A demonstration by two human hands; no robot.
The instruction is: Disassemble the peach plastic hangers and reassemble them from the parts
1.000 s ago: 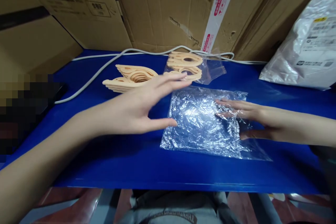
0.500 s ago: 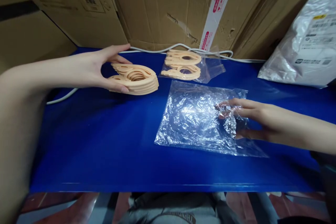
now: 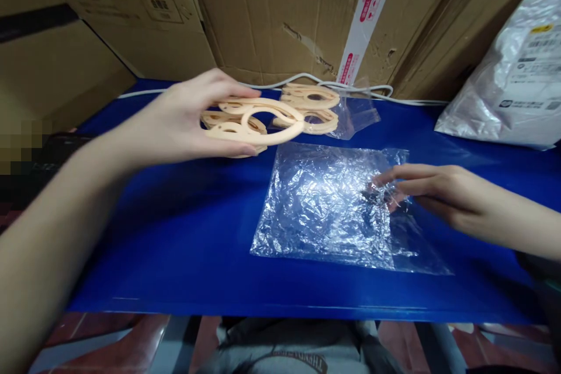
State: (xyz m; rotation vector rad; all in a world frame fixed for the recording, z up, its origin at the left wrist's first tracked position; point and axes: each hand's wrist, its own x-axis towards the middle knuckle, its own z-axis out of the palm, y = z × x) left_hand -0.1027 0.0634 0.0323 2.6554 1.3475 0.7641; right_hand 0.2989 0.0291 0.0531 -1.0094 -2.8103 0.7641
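My left hand point(image 3: 184, 120) is closed on a peach plastic hanger piece point(image 3: 258, 123) with oval cut-outs, lifted just above a stack of the same pieces point(image 3: 209, 119) on the blue table point(image 3: 184, 234). My right hand point(image 3: 432, 190) pinches the crinkled edge of a clear plastic bag point(image 3: 328, 204) that lies flat in the middle of the table. A second clear bag filled with peach pieces point(image 3: 313, 106) lies behind it, near the boxes.
Cardboard boxes point(image 3: 272, 11) form a wall along the back. A white cable point(image 3: 372, 92) runs along the table's far edge. A silvery-white plastic parcel point(image 3: 517, 76) sits at the right rear. A dark blurred object point(image 3: 26, 158) lies at the left.
My left hand swung left to the stack, gripped a peach piece and lifted it toward the bag. My right hand went from lying flat on the bag to pinching its edge.
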